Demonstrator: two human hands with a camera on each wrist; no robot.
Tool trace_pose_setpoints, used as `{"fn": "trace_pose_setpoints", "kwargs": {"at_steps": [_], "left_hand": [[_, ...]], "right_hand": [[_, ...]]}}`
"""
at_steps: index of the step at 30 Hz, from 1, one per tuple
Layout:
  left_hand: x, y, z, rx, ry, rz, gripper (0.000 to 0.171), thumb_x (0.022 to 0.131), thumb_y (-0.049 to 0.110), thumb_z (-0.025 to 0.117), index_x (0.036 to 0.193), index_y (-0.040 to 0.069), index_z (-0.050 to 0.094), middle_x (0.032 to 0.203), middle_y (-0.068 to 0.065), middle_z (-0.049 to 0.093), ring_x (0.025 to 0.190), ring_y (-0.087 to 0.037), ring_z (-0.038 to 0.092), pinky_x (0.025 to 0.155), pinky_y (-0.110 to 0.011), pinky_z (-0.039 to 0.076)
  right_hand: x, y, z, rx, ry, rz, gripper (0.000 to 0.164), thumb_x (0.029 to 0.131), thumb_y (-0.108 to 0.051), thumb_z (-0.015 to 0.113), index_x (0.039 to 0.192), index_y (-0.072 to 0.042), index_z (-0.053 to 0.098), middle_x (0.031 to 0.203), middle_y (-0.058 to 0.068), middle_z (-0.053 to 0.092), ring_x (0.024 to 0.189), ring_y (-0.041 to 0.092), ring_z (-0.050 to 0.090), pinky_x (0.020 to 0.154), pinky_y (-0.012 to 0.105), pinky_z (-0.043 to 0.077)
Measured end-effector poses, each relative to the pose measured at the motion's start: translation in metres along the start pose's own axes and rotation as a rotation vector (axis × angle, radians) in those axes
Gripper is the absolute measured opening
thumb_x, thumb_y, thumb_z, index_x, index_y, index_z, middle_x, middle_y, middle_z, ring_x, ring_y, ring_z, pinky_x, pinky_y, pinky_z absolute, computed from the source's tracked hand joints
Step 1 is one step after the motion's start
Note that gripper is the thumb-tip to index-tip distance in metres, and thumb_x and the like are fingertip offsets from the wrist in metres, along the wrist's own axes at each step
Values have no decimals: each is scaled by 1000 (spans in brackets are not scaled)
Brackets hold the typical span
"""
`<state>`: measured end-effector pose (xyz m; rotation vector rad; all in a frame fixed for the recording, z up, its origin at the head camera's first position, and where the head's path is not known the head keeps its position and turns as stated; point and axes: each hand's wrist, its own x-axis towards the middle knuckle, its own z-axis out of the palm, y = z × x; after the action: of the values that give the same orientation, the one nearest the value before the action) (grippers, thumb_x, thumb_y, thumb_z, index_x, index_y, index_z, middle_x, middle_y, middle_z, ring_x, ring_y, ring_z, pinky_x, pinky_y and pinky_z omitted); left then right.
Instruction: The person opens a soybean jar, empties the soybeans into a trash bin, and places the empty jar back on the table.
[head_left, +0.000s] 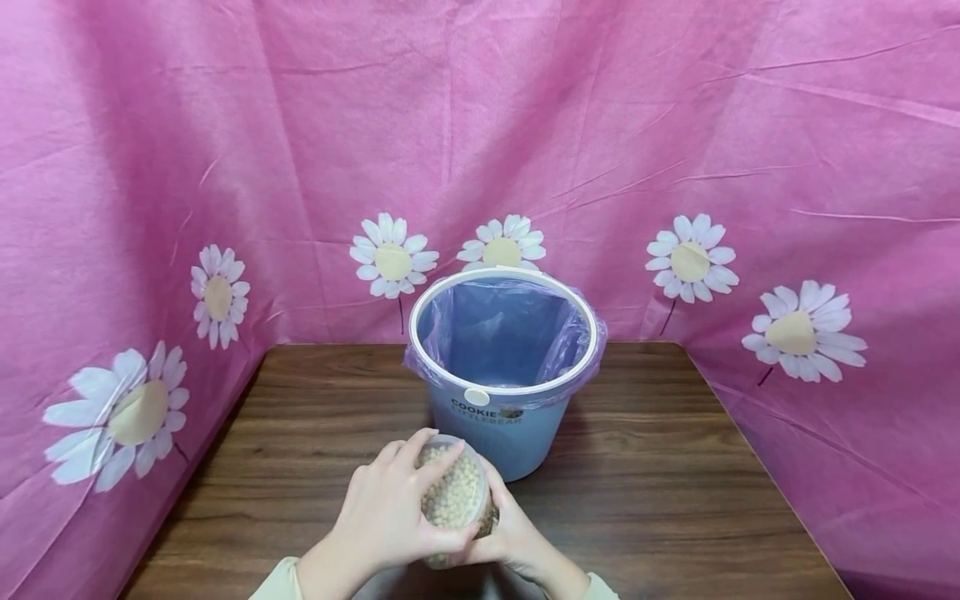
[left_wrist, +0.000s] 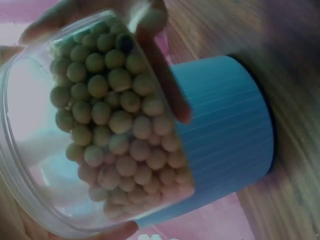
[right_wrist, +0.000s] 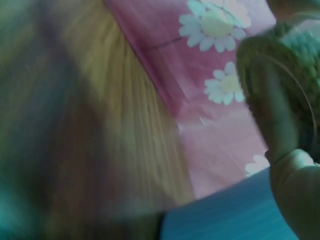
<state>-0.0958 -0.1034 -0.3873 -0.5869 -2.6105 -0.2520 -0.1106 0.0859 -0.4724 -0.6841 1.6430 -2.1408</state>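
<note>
Both hands hold a clear round plastic jar (head_left: 454, 492) of small beige balls, low in front of the bin. My left hand (head_left: 384, 507) grips it from the left, fingers and thumb spread over its upper rim. From the right, my right hand (head_left: 516, 532) curls round its lower side. In the left wrist view, the balls (left_wrist: 117, 120) show through the jar's wall, with a wide clear rim (left_wrist: 22, 190) at the left. Part of the jar (right_wrist: 277, 95) appears dark at the right wrist view's edge. I cannot tell whether a lid is on.
Just beyond the hands a blue bin (head_left: 517, 442) stands upright on the brown wooden table (head_left: 315, 433). It has a white rim ring (head_left: 495, 389) and a purple bag liner (head_left: 581, 358). Pink cloth (head_left: 600, 125) with daisies surrounds the table's back and sides.
</note>
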Motion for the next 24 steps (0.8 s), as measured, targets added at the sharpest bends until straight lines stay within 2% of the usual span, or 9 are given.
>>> {"fn": "trace_pose_setpoints", "kwargs": {"at_steps": [2,5,10,12,18,24], "left_hand": [[1,-1,-1,13,-10,11,82,54,75,76,126,38,66,126,0,61,99,-18,62,56,-38,52],[1,-2,-1,23,-14,31,79,53,74,76,123,38,68,125,2,62,98,-18,61,54,-38,50],[3,-2,1,30,-6,68,82,53,76,76,124,36,68,124,0,61,97,-18,60,53,-36,50],[5,0,2,39,-4,96,85,53,78,74,126,36,67,124,-2,61,96,-19,60,53,-35,50],[15,9,6,34,44,188,85,56,77,70,128,33,67,121,-8,63,88,-20,60,50,-34,50],[15,16,11,59,39,172,81,57,76,71,126,33,68,115,-8,63,80,-18,60,50,-31,49]], "right_hand": [[2,0,-1,-112,6,-20,114,66,2,86,156,-11,17,152,22,31,129,14,47,105,23,42],[4,-2,0,-214,0,-35,121,60,3,90,156,-12,17,153,21,33,131,11,46,107,20,39],[8,-6,-4,-356,-7,-77,133,47,0,95,155,-17,20,153,13,38,132,14,47,110,23,39],[7,-8,-6,-411,5,-113,134,46,-3,97,155,-16,21,152,13,39,131,15,48,109,24,40],[-1,-10,-11,-451,115,-182,122,54,-14,96,153,-14,25,149,17,42,128,11,48,107,23,42],[-5,-3,-6,-420,154,-202,120,55,-12,96,153,-13,26,146,18,45,126,12,52,104,25,46]]}}
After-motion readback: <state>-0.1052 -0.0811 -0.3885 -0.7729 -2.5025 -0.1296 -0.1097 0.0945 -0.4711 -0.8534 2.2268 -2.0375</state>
